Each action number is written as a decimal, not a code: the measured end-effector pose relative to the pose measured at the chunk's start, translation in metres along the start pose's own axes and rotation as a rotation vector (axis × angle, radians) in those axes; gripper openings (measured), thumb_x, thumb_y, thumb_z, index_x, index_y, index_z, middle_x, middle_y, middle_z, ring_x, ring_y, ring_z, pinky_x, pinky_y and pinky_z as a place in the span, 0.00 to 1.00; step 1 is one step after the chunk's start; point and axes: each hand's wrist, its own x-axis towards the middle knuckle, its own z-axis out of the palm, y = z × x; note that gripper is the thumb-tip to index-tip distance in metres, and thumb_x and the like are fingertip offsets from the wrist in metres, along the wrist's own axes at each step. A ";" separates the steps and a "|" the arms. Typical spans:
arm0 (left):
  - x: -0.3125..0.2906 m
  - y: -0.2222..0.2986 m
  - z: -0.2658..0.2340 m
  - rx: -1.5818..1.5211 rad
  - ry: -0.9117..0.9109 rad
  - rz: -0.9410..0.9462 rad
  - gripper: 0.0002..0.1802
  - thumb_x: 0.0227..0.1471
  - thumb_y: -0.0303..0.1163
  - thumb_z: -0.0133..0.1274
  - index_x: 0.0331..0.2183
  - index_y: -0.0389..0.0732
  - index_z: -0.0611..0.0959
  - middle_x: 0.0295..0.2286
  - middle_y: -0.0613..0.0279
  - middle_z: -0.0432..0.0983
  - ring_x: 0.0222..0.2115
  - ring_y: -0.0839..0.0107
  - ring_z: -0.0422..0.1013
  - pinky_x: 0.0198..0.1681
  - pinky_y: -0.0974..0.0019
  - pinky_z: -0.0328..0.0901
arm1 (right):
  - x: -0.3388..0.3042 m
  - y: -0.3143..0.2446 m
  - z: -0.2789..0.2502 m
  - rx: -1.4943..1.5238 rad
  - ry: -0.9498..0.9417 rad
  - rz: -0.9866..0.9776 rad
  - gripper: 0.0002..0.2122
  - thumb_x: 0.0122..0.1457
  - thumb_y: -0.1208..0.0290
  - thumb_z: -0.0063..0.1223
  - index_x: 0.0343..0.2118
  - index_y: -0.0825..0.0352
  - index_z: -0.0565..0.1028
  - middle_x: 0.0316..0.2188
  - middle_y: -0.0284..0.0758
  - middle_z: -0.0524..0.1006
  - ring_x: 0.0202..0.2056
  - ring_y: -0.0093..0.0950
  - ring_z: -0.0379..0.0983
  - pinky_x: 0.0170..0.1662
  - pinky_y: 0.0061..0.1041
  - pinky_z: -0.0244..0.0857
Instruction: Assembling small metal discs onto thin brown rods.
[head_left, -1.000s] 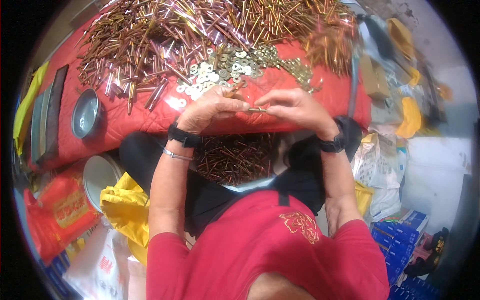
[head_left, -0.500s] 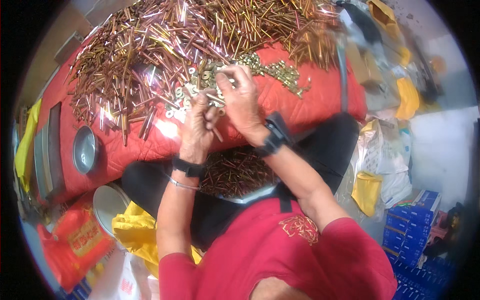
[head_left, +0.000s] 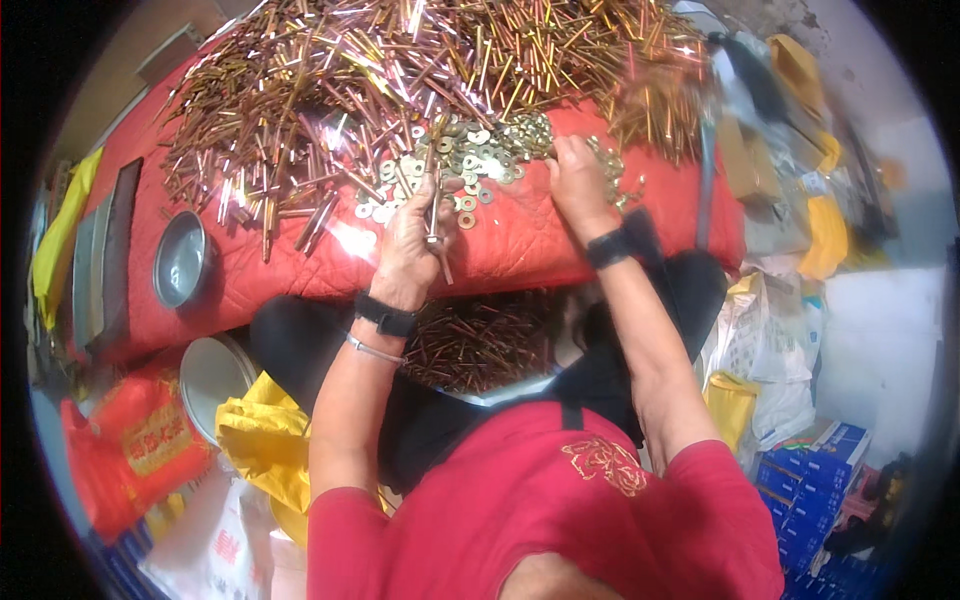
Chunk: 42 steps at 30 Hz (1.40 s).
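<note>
My left hand (head_left: 408, 240) is closed around long, thin metal bolts (head_left: 433, 205), which point up past the fingers and stick out below the palm. Just beyond it lie loose flat washers (head_left: 468, 163), silver and brassy. My right hand (head_left: 582, 188) reaches to the small brass-coloured nuts (head_left: 617, 160), its fingers bent down together at their edge; whatever the fingertips pinch is hidden. Behind both hands spreads a big heap of copper and gold coloured bolts (head_left: 330, 85). All this rests on a red quilted cover (head_left: 520, 245).
A grey metal bowl (head_left: 183, 262) sits on the cover at left. Between my legs is a container of more bolts (head_left: 480, 345). Yellow sacks (head_left: 262, 430), a red bag (head_left: 150, 435) and stacked blue boxes (head_left: 812, 480) stand around me.
My right hand has moved away from the left, rightward to the nuts. My left hand has shifted slightly right, still gripping bolts.
</note>
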 end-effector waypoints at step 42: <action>-0.023 0.006 0.033 0.661 -0.170 0.112 0.12 0.52 0.38 0.54 0.26 0.40 0.81 0.16 0.75 0.67 0.17 0.86 0.55 0.20 0.78 0.48 | -0.005 -0.066 -0.071 0.634 -0.483 0.004 0.16 0.64 0.61 0.42 0.27 0.69 0.72 0.18 0.32 0.67 0.20 0.24 0.63 0.25 0.25 0.57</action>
